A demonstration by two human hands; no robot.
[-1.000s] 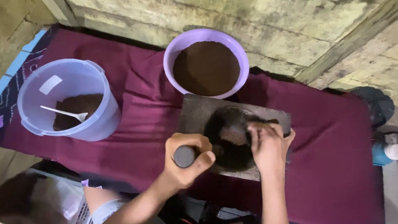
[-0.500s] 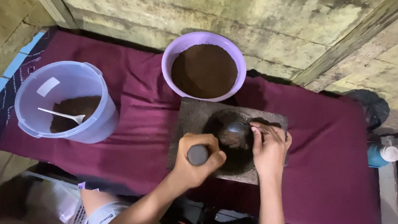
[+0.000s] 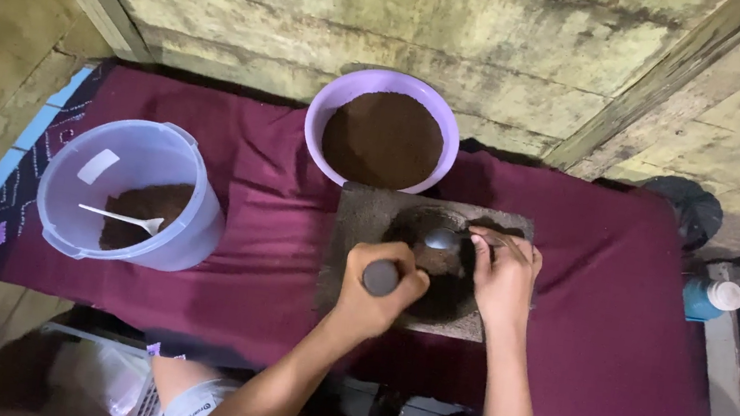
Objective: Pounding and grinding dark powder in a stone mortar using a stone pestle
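Right now the left hand [image 3: 384,287] is fisted around a dark pestle [image 3: 380,277] at frame centre, while the right hand [image 3: 503,276] pinches a spoon [image 3: 443,240] over the stone mortar [image 3: 424,262]. Grinding seems underway; purple bowl [image 3: 382,134] above, clear bucket [image 3: 132,193] left.

Dim, even light, soft shadows, wide-angle bending at edges (corners darker), sharp centre

Grinding slab [image 3: 358,225] on cloth [image 3: 620,314], bowl [image 3: 387,88] behind, bucket [image 3: 125,169] left, bottle [image 3: 707,298] right.
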